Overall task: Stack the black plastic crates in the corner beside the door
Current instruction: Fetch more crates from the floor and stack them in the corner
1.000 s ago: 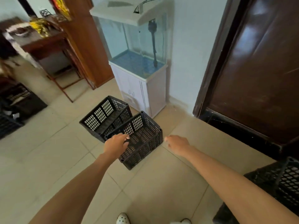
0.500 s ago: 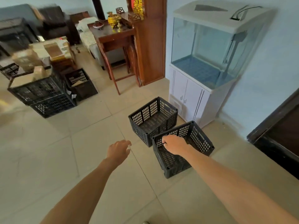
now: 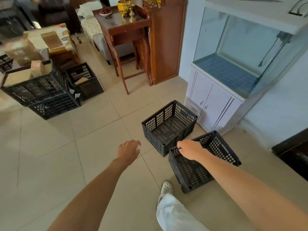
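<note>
Right hand [image 3: 190, 150] grips near crate [image 3: 188, 172] rim; left hand [image 3: 128, 150] loose, holding nothing.

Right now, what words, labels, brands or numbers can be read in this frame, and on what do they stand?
No text can be read.
A red label on the small cardboard box: too blurred to read.
The near crate, in the grip of the right hand, and the far crate: no lettering shows.
The fish tank and its cabinet: no lettering shows.

Glass fish tank [image 3: 241, 39] on white cabinet [image 3: 211, 104], wooden table [image 3: 116, 22] with brass vessels [image 3: 123, 7], blurred, perhaps cardboard boxes [image 3: 21, 49]
</note>
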`<control>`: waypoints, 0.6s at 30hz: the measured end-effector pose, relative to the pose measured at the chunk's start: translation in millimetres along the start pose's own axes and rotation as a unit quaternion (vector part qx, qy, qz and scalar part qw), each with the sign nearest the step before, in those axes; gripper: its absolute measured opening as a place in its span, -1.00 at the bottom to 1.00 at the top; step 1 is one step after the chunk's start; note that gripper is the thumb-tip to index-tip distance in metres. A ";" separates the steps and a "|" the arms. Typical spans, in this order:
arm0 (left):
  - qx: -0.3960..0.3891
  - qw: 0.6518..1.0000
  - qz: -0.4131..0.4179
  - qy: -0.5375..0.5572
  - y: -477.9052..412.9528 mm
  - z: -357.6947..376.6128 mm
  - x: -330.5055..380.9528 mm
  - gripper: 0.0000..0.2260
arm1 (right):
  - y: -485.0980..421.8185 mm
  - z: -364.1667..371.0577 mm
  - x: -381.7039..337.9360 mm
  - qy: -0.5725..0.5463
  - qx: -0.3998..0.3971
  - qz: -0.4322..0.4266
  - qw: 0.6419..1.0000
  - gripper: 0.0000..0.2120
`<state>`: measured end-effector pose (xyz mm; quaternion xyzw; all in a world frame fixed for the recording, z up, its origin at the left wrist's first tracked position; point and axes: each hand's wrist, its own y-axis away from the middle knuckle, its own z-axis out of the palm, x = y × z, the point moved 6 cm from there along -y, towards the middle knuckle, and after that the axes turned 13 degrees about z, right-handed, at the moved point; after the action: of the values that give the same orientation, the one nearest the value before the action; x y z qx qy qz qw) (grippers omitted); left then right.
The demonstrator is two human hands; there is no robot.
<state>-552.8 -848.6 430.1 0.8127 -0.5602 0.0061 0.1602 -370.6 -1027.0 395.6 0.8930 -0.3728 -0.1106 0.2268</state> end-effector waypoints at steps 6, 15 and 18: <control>0.009 1.000 0.009 -0.007 -104.0 -41.0 -44.7 -0.72 | -126.3 -63.5 -3.8 -0.032 0.035 0.009 0.999 -0.72; 0.038 0.999 0.020 0.008 -253.8 -104.3 -89.0 -0.73 | -255.6 -131.2 -23.4 -0.133 0.101 0.001 0.986 -0.72; 0.024 0.999 0.046 0.013 -294.2 -104.3 -93.3 -0.72 | -283.7 -125.5 -3.8 -0.133 0.096 0.035 0.986 -0.73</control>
<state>-301.4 -641.4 436.8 0.7896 -0.5944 0.0374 0.1475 -152.6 -808.1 367.0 0.8745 -0.4393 -0.1842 0.0919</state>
